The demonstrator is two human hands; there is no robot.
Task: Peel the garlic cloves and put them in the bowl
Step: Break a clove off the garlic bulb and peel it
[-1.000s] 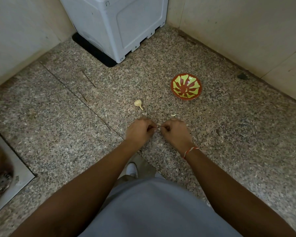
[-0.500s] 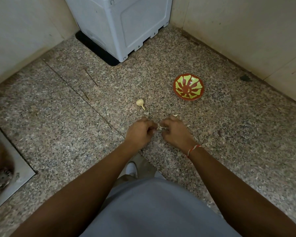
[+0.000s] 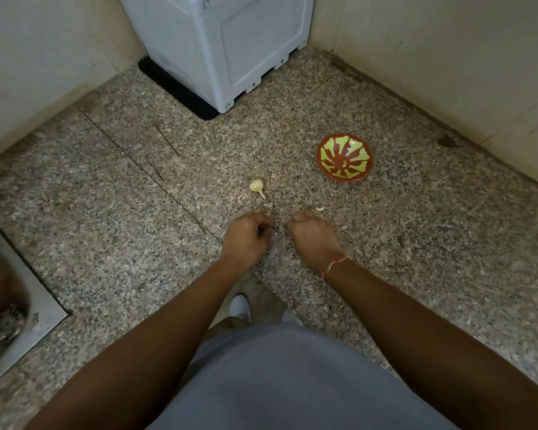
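A small garlic bulb with a stem lies on the speckled floor. The red bowl with a green pattern stands to its right, further back. My left hand and my right hand are just in front of the bulb, a small gap between them. Both have their fingers curled into a pinch. The clove they worked on is hidden inside the fingers; I cannot see which hand has it. A pale scrap of garlic skin lies by my right knuckles.
A grey appliance stands in the back corner between two walls. A steel floor drain plate is at the left edge. My shoe and grey clothing are below my arms.
My hands were together, both pinching one pale clove. They have now pulled apart sideways, leaving a gap, and the clove is out of sight.
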